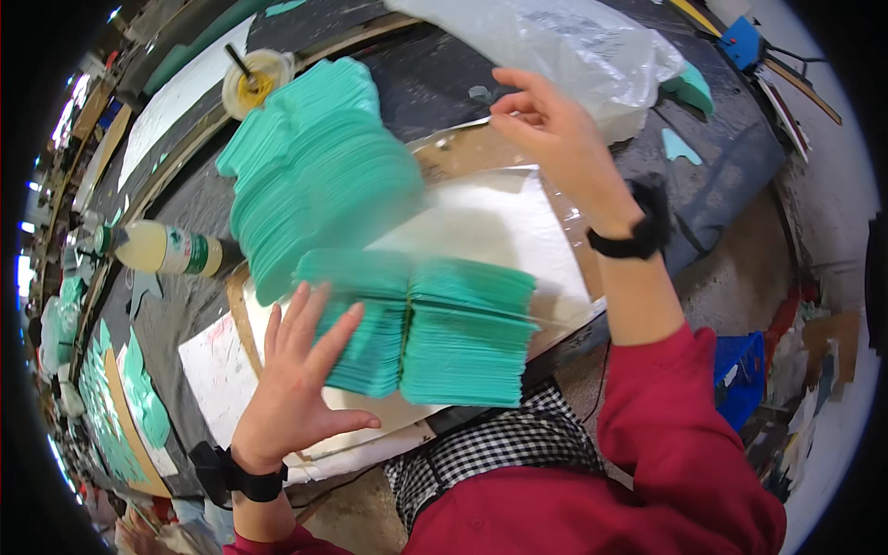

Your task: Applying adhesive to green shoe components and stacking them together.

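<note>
Hands and stacked green sheets on a dark table (430,81); clock positions are taken from the centre of the view. At eight o'clock, flat green cut-outs (143,398) lie near the table's edge. At nine o'clock, a bottle of pale liquid (146,245) lies on its side. Between ten and eleven o'clock stands a cup (259,81) with yellow contents and a dark stick. The left hand (291,384), at eight o'clock, has its fingers spread and thumb apart, the fingertips over the left end of the smaller stack (467,361). A larger, partly blurred stack (314,171) leans at ten o'clock. The smaller stack lies just below centre, toward six o'clock, split into two halves by a dark line. A white sheet (504,208) extends toward one o'clock. The right hand (548,116), raised at one o'clock, has curled fingers; whether they pinch anything cannot be told. Beyond it lies a translucent bag (583,51).
</note>
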`<action>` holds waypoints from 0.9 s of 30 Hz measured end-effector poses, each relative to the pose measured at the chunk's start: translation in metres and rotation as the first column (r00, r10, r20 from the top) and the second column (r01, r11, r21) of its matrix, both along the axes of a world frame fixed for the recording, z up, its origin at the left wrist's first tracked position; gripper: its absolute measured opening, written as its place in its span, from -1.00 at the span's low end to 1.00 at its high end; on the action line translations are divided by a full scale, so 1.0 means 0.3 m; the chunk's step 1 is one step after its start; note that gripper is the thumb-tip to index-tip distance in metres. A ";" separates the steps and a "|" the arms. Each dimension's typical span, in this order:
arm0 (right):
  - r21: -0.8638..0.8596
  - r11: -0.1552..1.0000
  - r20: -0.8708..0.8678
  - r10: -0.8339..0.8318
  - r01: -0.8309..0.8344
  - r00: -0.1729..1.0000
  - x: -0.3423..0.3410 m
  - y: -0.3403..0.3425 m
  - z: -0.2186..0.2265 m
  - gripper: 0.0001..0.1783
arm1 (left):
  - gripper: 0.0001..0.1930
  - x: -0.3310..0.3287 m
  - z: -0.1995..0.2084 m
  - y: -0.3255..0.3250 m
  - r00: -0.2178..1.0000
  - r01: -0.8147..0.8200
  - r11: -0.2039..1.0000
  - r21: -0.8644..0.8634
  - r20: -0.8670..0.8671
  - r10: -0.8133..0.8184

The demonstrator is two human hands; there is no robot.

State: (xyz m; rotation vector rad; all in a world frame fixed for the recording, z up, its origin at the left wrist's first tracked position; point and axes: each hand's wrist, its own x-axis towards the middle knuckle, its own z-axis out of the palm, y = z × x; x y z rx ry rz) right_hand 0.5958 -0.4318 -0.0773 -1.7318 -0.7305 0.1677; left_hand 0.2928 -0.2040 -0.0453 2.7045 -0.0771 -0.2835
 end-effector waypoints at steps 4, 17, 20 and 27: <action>-0.174 0.981 0.306 0.140 -0.090 0.942 -0.297 -0.072 0.059 -0.25 | 0.32 -0.015 -0.005 0.022 0.999 0.038 0.991 0.130 -0.020 -0.035; -0.612 0.784 0.447 0.451 -0.104 0.772 -0.594 -0.176 -0.045 -0.44 | 0.34 0.157 -0.017 0.080 0.972 0.234 0.972 0.029 -0.027 -0.233; -0.595 0.800 0.580 0.359 0.080 0.731 -0.411 -0.230 -0.037 -0.54 | 0.27 0.126 -0.031 -0.020 0.996 0.083 0.996 -0.042 -0.016 -0.083; -0.388 0.920 0.442 0.241 -0.058 0.864 -0.410 -0.185 0.033 -0.67 | 0.25 0.056 -0.044 -0.149 0.979 -0.200 0.979 -0.028 0.039 0.201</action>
